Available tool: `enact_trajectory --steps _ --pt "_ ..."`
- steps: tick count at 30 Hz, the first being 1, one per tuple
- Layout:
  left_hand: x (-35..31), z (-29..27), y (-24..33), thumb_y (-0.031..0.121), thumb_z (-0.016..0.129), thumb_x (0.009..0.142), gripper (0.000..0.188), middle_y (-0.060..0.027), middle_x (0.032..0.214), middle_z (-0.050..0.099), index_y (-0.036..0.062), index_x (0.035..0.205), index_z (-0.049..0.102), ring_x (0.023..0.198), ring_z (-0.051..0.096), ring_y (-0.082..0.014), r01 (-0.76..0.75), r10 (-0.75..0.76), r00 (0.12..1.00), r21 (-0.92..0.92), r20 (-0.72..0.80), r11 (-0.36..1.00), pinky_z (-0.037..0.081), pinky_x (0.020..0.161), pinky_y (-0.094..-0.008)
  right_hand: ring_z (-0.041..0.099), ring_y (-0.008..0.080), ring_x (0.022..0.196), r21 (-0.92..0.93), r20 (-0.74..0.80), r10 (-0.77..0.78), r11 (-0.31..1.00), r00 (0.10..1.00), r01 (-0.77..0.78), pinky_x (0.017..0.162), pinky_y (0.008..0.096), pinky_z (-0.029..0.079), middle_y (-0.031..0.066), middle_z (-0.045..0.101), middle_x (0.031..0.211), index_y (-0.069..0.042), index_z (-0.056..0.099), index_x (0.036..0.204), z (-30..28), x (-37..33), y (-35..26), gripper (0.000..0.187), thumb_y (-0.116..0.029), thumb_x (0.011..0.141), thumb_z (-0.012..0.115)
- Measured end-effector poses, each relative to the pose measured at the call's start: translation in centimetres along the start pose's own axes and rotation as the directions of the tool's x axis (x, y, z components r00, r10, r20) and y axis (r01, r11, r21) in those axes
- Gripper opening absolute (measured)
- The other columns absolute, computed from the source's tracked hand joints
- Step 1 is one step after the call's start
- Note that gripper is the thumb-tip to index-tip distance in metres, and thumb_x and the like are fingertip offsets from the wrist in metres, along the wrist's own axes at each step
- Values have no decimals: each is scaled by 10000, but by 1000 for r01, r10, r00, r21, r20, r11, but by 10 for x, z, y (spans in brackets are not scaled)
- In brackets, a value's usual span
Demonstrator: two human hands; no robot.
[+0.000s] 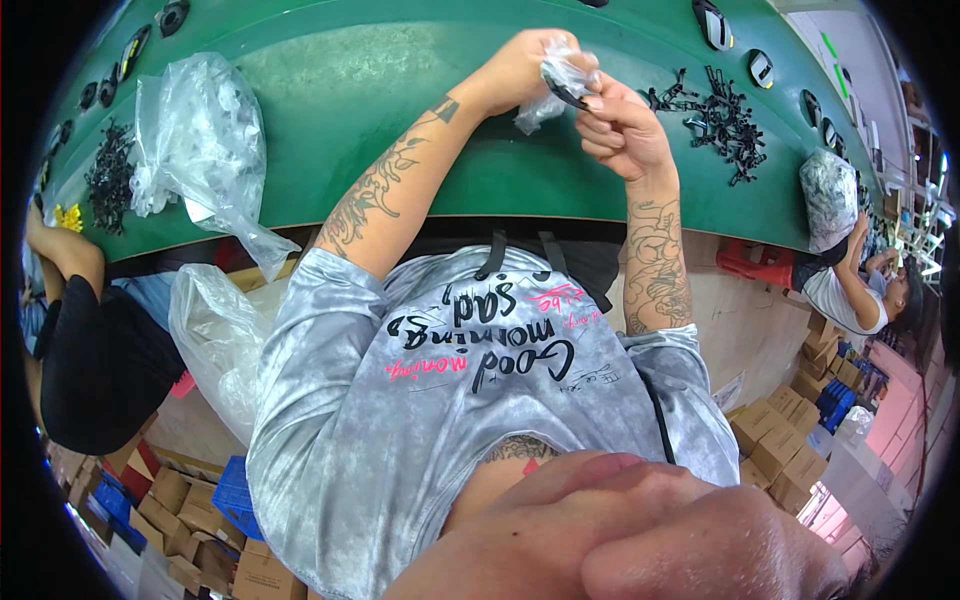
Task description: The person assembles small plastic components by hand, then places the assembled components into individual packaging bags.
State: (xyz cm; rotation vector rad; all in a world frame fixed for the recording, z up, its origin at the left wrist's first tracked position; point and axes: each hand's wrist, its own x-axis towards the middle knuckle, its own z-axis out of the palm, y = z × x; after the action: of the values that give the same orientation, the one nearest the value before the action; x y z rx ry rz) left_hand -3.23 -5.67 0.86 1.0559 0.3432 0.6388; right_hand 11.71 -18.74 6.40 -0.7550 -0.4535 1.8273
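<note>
Above the green table, my two hands meet at a crumpled clear plastic bag (541, 113) and a small curved black part (563, 92). My left hand (522, 72) is closed on the bag, part of which sticks out below its fingers. My right hand (627, 128) pinches the lower end of the black part between thumb and fingers, its other fingers curled in. Plastic and fingers cover some of the black part, so I cannot tell its exact kind. Right of my right hand lies a loose pile of small black clip-like pieces (728, 125).
A large clear plastic bag (205, 140) lies on the green table (350, 65) at left, beside another black pile (110, 180). Black oval devices (713, 25) line the far side. A filled bag (829, 195) sits at right. People work at both sides; cardboard boxes (780, 440) stand behind.
</note>
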Motion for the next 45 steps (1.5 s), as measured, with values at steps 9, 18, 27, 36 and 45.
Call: enact_trajectory --steps 9,18,27,36,45 --pt "11 -22 -7 186 680 988 185 0 726 626 59 863 630 601 554 -93 -167 412 804 503 -428 848 437 541 -268 333 35 441 -176 -223 -105 982 969 66 398 208 214 -1 486 656 -158 484 883 21 -24 -5 210 7 929 605" --pt "19 -57 6 45 641 938 96 -34 721 577 54 886 560 620 560 -168 -278 205 775 -31 -597 960 472 567 -324 393 50 451 -541 -451 -440 827 776 155 398 208 250 24 544 685 -114 495 916 -21 -97 -26 201 12 915 651" --pt "7 -55 6 -64 548 862 282 -118 925 711 22 1127 588 806 659 -153 -227 302 862 221 -408 948 529 686 -269 695 135 684 -780 -606 -646 596 465 -188 481 215 450 151 734 998 11 580 1184 -42 -108 -26 360 -229 956 721" --pt "8 -30 7 221 758 927 226 -5 726 662 20 871 671 636 583 -82 -192 334 885 400 -325 896 482 604 -254 657 109 663 -928 -284 -629 370 724 -42 600 263 526 40 708 832 -19 691 1012 -13 -51 -3 187 -170 903 705" --pt "-135 -18 47 76 609 836 552 -14 1017 530 79 1376 494 923 549 -115 -50 59 997 166 -49 985 479 791 -269 644 173 706 -933 245 -852 -77 462 352 672 328 534 83 699 787 -58 722 939 -10 122 -16 122 -151 867 689"
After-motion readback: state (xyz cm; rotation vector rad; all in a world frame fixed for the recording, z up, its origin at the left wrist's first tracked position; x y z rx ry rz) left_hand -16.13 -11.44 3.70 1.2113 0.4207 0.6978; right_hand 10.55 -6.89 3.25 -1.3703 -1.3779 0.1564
